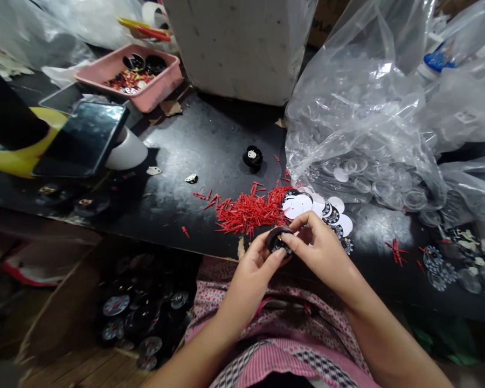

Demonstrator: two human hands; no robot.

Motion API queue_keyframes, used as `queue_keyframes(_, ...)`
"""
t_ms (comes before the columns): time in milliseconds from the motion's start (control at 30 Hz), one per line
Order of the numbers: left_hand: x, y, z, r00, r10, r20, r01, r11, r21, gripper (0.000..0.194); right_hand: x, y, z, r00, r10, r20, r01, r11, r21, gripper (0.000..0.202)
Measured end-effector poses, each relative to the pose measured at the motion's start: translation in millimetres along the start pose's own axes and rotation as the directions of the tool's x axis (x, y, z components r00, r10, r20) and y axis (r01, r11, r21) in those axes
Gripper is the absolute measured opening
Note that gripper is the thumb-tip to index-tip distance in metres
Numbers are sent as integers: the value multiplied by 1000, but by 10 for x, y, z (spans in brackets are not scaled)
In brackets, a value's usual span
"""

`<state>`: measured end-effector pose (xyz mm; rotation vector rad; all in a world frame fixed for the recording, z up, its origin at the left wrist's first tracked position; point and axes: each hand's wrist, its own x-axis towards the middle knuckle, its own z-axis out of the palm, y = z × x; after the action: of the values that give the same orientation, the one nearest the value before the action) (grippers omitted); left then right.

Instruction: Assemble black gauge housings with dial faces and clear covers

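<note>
Near the table's front edge, my left hand [258, 258] is closed around the side of a small round black part [278, 242]. My right hand [313, 240] meets it from the other side, thumb and fingers pinched at the part's rim. Something small and gold-coloured shows inside the part; finer detail is blurred. Just beyond my hands lies a heap of red pointed pieces [248, 211]. White and black printed discs [299, 205] are piled to its right, partly behind my right hand. Another black round part [253, 157] with a pale piece on it stands farther back.
A clear bag of transparent round pieces [359, 145] fills the right side. At left are a phone [83, 137] and a pink tray [161, 81]. A grey box [242, 48] stands behind. Below the edge, a carton [52, 307] holds finished-looking dial parts [116, 305].
</note>
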<state>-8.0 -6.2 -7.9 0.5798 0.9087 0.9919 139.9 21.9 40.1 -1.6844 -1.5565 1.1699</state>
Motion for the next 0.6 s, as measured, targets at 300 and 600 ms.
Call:
queue_keyframes(300,-141,25,-197,1000,16,2,-16,954,298,29,-211,80,26,986,-92,139,101,993,-60,14)
queue_keyframes(600,-210,155,-304,974,53,-221,-77,992,-102,21,369,-92,305,961,-238,143,255,551,-795,14)
